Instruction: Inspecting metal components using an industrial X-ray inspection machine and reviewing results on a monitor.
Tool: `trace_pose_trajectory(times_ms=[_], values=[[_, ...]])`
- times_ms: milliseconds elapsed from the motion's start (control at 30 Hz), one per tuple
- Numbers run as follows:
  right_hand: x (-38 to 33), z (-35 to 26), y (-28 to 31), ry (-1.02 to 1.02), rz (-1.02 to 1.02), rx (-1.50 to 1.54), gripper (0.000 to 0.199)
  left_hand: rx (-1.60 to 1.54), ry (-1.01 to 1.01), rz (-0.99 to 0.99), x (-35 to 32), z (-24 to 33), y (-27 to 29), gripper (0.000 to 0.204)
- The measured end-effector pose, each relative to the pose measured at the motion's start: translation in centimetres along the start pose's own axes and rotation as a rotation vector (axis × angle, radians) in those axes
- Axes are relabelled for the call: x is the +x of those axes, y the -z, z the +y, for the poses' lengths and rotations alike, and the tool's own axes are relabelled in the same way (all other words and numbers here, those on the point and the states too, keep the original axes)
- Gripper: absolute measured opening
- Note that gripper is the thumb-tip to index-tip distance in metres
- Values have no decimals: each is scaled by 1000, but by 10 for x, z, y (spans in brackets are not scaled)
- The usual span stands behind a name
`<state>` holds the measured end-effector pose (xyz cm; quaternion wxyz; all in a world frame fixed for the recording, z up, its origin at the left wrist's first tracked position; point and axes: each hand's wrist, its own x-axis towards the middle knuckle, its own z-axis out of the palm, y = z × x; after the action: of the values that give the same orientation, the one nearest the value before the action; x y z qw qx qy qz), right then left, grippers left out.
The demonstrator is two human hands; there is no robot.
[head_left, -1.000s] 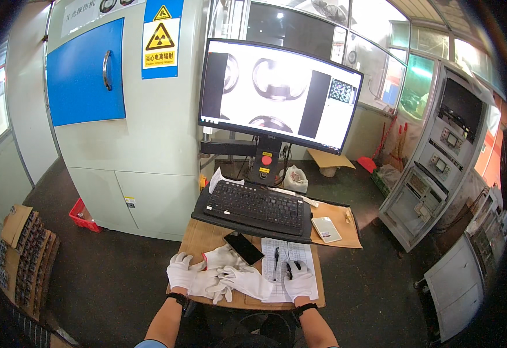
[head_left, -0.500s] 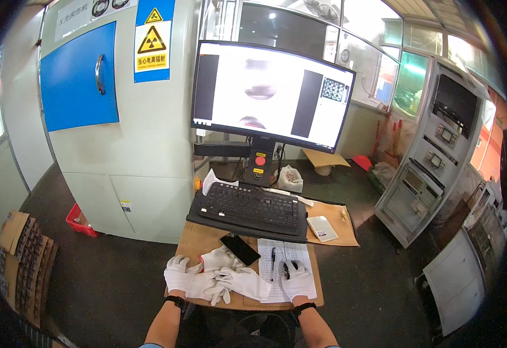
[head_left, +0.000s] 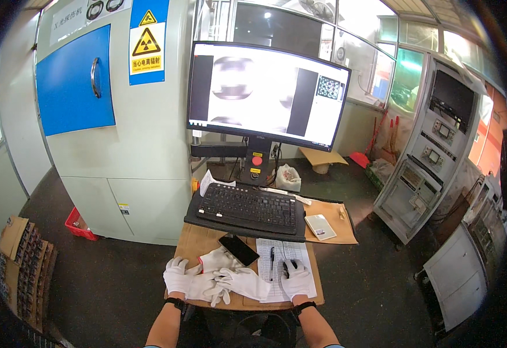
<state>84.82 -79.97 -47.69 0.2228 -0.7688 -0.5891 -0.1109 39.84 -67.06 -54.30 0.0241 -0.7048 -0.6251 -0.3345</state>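
spare gloves [head_left: 230,282]: white pair lying loose on the small desk [head_left: 317,298], between both hands, touching the left one
left hand [head_left: 177,276]: gloved, fingers spread, resting flat on the gloves' edge
right hand [head_left: 297,279]: gloved, cupping a dark computer mouse [head_left: 291,265] on the printed form [head_left: 282,258]
pen [head_left: 271,256]: lying just left of the right hand
phone [head_left: 239,250]: sitting beyond the gloves
keyboard [head_left: 247,207]: sitting further out, under the monitor [head_left: 265,95]

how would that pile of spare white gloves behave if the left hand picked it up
The spare white gloves would probably sag and drape, since they lie crumpled with limp fingers. They look like thin cloth, so likely light. The left hand, gloved too, should grip them without much slipping.
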Motion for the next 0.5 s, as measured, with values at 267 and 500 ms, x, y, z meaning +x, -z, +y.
trace_pose_trajectory(times_ms=[267,500], values=[[1,4,-6,-1,-5,21,52,19,-17,33,-1,-4,-5,53],[-1,7,-4,-23,-17,10,53,7,-5,10,0,1,-7,52]])
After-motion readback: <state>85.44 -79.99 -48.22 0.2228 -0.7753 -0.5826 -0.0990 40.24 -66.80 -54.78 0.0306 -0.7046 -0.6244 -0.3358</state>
